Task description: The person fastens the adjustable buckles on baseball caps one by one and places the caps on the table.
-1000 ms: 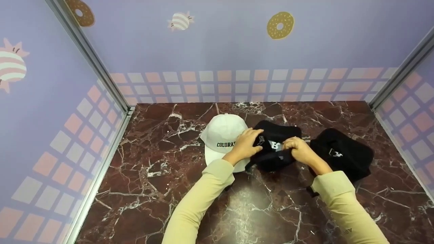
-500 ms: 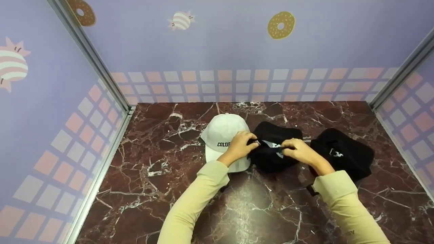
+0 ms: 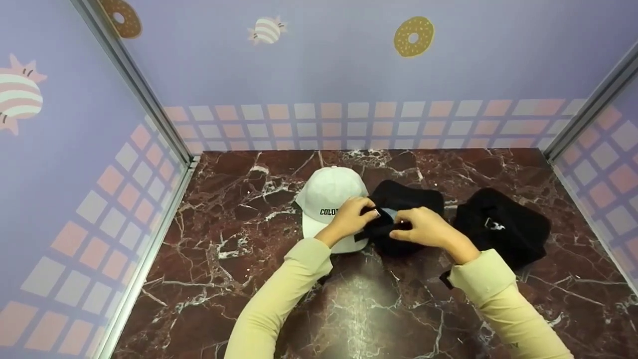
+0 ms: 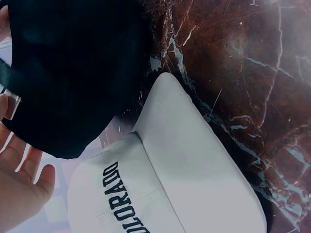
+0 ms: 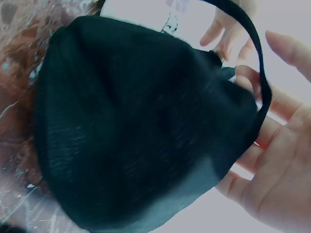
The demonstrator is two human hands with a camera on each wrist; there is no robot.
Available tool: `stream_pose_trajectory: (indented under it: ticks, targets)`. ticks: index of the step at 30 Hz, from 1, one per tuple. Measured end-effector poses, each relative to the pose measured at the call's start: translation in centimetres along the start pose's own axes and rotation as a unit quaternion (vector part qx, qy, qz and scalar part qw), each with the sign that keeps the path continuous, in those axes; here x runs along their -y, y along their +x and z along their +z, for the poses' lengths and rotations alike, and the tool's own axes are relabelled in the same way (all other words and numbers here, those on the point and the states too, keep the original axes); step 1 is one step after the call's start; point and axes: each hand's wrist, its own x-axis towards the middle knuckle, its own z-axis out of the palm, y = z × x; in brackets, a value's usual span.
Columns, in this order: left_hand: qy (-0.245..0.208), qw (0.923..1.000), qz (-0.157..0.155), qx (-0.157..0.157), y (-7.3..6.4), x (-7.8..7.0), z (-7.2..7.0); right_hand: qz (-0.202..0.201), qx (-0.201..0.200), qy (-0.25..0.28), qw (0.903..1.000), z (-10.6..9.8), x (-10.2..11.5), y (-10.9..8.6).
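A: Position of the item in hand?
B: Black soft-fabric cap (image 3: 406,193), on the bench between a white cloth cap with dark lettering (image 3: 331,187) and a second black cap with a small pale mark (image 3: 518,219). Bench (image 3: 224,299): dark red marble with white veins.

A: Left grip?
B: Left hand (image 3: 350,218): finger and thumb nearly closed, pinching the edge of the middle cap by a small shiny metal buckle (image 4: 13,108). The hand crosses in front of the white cap and hides the end of its lettering (the left wrist view shows OLORADO, first letter cut off).

A: Right grip?
B: Right hand (image 3: 426,227): at the opposite side of the same cap. Thumb stands apart from the fingers in the right wrist view; several fingertips go behind the fabric. A narrow black strap (image 5: 261,63) loops across the fingers. Whether it is pinched, I cannot tell.

A: Remaining layout?
B: White cap's brim points toward the person. Second black cap sits beyond the right hand, apart from the middle one. Both sleeves (image 3: 269,309) pale yellow, cuffs folded back. Behind the bench, a lilac wall panel (image 3: 324,75) with pink and white squares along its lower part.
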Motion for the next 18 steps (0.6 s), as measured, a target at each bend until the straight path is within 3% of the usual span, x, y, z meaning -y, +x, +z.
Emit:
stream_pose_trajectory:
  ticks: [4, 8, 13, 15, 18]
  targets:
    - [0.002, 1.0, 0.002, 0.0, -0.1, 0.0, 0.0, -0.025, 0.01, -0.022, 0.9994, -0.1, 1.1, 0.1]
    - [-0.005, 1.0, 0.005, 0.003, 0.0, 0.1, 0.0, -0.057, 0.031, -0.001, 0.9979, -0.5, 1.8, 0.1]
    - [-0.013, 0.9991, 0.031, 0.027, -0.1, 0.4, -0.5, -0.087, 0.037, 0.09, 0.9914, -1.3, 1.9, -0.1]
    - [-0.02, 0.9975, 0.063, 0.024, -0.3, 0.5, -0.8, -0.085, 0.035, 0.136, 0.9864, -1.9, 2.0, -0.2]
    - [-0.014, 0.9965, 0.071, 0.042, -0.6, 0.4, -1.2, -0.069, 0.028, 0.202, 0.9765, -2.1, 1.5, -0.4]
